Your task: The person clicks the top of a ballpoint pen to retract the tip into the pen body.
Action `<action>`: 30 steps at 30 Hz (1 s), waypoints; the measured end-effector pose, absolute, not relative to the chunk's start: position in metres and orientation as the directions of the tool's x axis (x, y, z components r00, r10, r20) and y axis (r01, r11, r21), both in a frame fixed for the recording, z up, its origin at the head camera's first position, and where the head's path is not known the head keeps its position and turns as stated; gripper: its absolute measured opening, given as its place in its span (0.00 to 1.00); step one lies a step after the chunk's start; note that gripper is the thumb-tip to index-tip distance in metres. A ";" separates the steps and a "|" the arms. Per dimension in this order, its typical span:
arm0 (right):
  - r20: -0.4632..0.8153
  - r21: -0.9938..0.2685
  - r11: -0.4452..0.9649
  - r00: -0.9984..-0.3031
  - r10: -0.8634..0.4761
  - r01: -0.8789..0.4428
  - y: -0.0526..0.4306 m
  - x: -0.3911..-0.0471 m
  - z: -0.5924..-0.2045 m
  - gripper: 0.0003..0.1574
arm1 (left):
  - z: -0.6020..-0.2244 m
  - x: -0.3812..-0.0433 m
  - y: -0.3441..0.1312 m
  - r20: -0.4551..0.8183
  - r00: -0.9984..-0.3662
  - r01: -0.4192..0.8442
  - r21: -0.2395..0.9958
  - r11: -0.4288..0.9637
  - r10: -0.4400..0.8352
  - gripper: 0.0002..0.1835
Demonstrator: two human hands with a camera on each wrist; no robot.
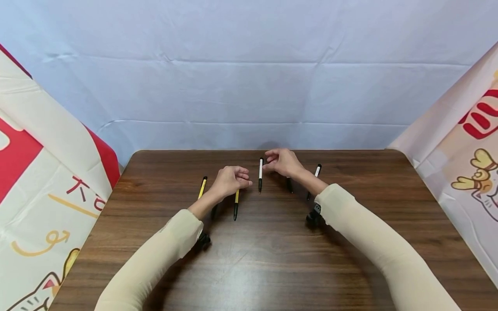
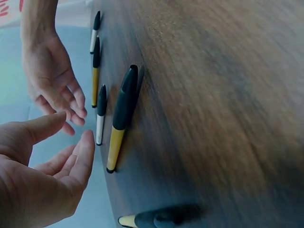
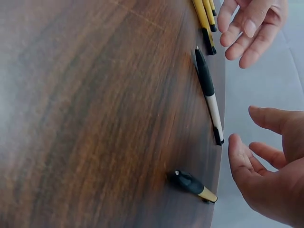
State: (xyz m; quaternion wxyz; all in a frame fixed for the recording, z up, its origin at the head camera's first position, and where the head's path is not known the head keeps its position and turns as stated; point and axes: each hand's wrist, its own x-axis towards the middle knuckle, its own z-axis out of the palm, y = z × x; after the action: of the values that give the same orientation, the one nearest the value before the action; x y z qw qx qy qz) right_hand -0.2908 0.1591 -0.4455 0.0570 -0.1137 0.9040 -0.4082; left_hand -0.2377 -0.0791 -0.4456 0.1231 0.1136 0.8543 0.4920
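Observation:
My left hand (image 1: 232, 180) hovers over the table with fingers loosely bent and nothing between them. Just beneath it lies a yellow pen with a black grip (image 1: 236, 205), also seen as the nearest yellow pen (image 2: 116, 142) in the left wrist view. A white pen with a black grip (image 1: 260, 172) lies between the hands. Beside its upper end is my right hand (image 1: 284, 162), thumb and fingers apart, holding nothing; the right wrist view shows a gap between those fingertips (image 3: 235, 140) and the white pen (image 3: 213, 111).
Another yellow pen (image 1: 202, 186) lies left of the left wrist, and a white pen (image 1: 317, 170) beyond the right forearm. A black pen end (image 1: 289, 185) shows under the right wrist. The brown wooden table (image 1: 249, 259) meets a pale cloth backdrop (image 1: 249, 95).

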 end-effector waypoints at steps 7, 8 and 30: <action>-0.057 -0.760 0.640 -0.970 -0.238 -0.113 0.158 -0.300 -0.452 0.35 | -0.447 -0.243 -0.069 -0.117 -0.942 0.062 0.862 0.503 0.315 0.23; -0.061 -0.759 0.642 -0.969 -0.237 -0.109 0.158 -0.301 -0.453 0.35 | -0.447 -0.244 -0.068 -0.120 -0.942 0.059 0.860 0.506 0.313 0.23; -0.122 -0.755 0.655 -0.972 -0.200 -0.040 0.150 -0.313 -0.464 0.33 | -0.453 -0.256 -0.043 -0.227 -0.931 -0.104 0.916 0.387 0.287 0.22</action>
State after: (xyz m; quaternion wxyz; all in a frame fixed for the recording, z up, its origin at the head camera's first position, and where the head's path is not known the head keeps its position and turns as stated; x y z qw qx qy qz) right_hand -0.3134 0.1498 -0.4635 0.0973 -0.0662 0.9044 -0.4101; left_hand -0.2560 -0.0429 -0.4535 0.1774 0.0563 0.8137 0.5506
